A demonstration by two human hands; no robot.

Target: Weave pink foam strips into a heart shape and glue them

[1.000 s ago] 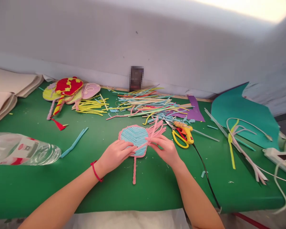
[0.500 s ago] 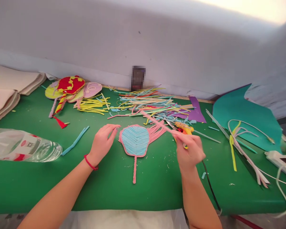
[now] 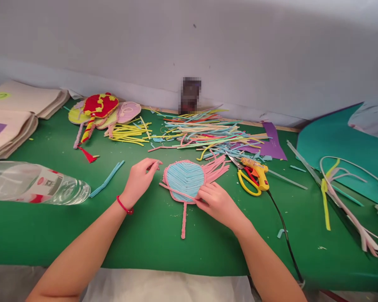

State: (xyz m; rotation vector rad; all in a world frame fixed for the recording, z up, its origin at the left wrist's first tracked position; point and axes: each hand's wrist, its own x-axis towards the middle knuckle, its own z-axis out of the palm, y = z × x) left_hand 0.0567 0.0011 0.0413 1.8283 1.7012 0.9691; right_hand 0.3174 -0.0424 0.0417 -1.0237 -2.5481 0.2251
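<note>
A leaf-shaped blue craft piece [image 3: 185,179] with a pink border and a pink stem lies on the green table [image 3: 50,226]. My right hand [image 3: 216,201] pinches a thin pink strip [image 3: 176,191] and lays it across the lower part of the blue piece. Just left of the piece rests my left hand [image 3: 140,178], fingers loosely curled and holding nothing; a red band circles its wrist. More pink strips [image 3: 216,167] fan out at the piece's right side.
A yellow glue gun [image 3: 256,170] with a black cord lies over yellow-handled scissors [image 3: 247,182]. Behind are a pile of coloured strips [image 3: 201,132], finished fans [image 3: 97,110], a plastic bottle [image 3: 34,184], beige bags [image 3: 15,113] and a teal sheet [image 3: 346,151].
My right hand lifted a pink strip up and to the right, then brought it down across the blue piece. My left hand moved off the piece to its left side.
</note>
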